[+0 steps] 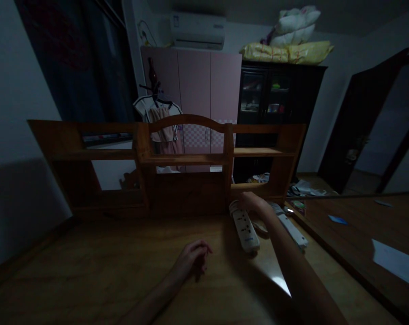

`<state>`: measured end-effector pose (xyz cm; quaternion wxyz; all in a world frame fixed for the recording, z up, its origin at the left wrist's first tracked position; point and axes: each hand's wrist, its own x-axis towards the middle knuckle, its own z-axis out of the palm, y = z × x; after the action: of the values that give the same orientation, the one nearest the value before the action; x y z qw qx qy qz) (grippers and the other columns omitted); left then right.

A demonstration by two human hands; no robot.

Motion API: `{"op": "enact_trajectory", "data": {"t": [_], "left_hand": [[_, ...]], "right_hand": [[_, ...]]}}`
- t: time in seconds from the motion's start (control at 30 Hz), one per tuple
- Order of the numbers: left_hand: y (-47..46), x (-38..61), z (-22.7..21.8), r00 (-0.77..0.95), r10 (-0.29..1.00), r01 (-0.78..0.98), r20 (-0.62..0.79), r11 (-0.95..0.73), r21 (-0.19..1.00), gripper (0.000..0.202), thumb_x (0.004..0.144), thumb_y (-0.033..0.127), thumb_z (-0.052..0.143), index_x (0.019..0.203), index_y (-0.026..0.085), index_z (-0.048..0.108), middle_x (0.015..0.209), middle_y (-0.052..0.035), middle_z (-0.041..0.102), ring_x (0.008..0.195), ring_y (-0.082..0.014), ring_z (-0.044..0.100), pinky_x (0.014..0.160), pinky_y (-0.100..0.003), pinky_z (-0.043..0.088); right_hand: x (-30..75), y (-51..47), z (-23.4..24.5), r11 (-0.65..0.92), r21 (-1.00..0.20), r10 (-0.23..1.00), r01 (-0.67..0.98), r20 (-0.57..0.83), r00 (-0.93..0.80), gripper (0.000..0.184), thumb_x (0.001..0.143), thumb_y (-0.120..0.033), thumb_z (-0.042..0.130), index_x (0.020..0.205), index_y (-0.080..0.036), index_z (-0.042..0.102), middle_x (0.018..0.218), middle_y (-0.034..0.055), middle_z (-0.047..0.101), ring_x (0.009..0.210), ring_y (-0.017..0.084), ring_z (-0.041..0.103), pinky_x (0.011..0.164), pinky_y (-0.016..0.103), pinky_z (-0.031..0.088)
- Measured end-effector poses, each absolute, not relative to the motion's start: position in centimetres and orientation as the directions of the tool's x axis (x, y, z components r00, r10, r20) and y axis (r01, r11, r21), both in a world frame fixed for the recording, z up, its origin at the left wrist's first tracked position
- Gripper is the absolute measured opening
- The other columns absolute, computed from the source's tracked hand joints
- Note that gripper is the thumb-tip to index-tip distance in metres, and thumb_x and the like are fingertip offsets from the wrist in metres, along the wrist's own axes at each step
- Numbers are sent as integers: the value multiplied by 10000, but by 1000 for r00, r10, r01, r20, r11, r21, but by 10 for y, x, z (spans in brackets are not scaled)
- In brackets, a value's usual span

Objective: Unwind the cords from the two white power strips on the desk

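A white power strip (246, 230) with dark sockets lies on the wooden desktop (116, 266), right of the middle. Its pale cord (234, 208) is looped at the far end. There my right hand (252, 201) reaches down with bent fingers, closed on the strip's corded end; the fingertips are partly hidden. A second, narrower white power strip (294, 231) lies to the right, beyond my forearm, with a grey cord bundled at its far end. My left hand (192, 256) rests low over the desktop, left of the first strip, its fingers loosely curled and apart with nothing in them.
A wooden shelf unit (187, 159) stands along the desk's back edge. To the right is a lower brown surface (346, 239) with a white sheet (396, 262) and a blue card (337, 220). Pink wardrobe (194, 85), dark cabinet (292, 95) and door (353, 117) are farther back.
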<state>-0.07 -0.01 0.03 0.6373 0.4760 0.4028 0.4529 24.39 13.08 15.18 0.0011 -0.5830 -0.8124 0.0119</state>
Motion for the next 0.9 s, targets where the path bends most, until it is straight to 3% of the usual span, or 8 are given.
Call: {"op": "enact_trajectory", "data": {"t": [0.2, 0.4, 0.53, 0.7, 0.8, 0.9], "left_hand": [[1, -2, -2, 271, 958, -174, -93, 144, 974, 233, 773, 377, 597, 832, 153, 610, 583, 28, 512, 433, -112, 550, 374, -177, 369], [2, -1, -2, 260, 963, -176, -65, 114, 978, 214, 778, 356, 593, 821, 147, 613, 599, 29, 525, 435, -102, 556, 404, -186, 403], [3, -1, -2, 264, 962, -189, -76, 129, 974, 233, 754, 375, 613, 815, 150, 605, 564, 36, 508, 407, -111, 535, 344, -176, 360], [2, -1, -1, 263, 961, -175, -84, 133, 975, 249, 758, 388, 611, 830, 150, 611, 580, 26, 520, 425, -116, 543, 343, -173, 351], [2, -1, -1, 263, 962, -179, -71, 121, 976, 241, 756, 377, 614, 822, 146, 617, 585, 23, 524, 424, -107, 544, 363, -172, 358], [2, -1, -1, 260, 963, -188, -70, 122, 975, 231, 761, 369, 609, 824, 147, 621, 582, 25, 523, 425, -106, 544, 365, -175, 368]], "right_hand": [[246, 150, 135, 265, -17, 959, 964, -97, -266, 284, 925, -377, 590, 1063, -131, 626, 1064, 75, 642, 942, 196, 632, 839, 389, 526], [244, 154, 115, 169, -29, 984, 985, -45, -170, 401, 919, -440, 579, 1176, -132, 579, 1165, 106, 607, 1028, 224, 607, 888, 426, 502], [236, 152, 108, 101, -35, 995, 994, -12, -101, 485, 894, -487, 591, 1210, -120, 565, 1199, 133, 597, 1058, 242, 601, 894, 428, 498], [221, 143, 104, 35, -30, 999, 999, 30, -34, 705, 758, -583, 687, 1254, -102, 547, 1277, 210, 544, 1117, 302, 583, 880, 411, 501], [214, 139, 103, -23, -17, 999, 1000, 43, 23, 830, 654, -562, 775, 1294, -99, 518, 1295, 268, 514, 1130, 355, 576, 850, 430, 506], [210, 138, 101, -52, -12, 998, 999, 28, 52, 878, 630, -507, 808, 1335, -105, 473, 1234, 270, 566, 1117, 361, 588, 826, 446, 509]]}}
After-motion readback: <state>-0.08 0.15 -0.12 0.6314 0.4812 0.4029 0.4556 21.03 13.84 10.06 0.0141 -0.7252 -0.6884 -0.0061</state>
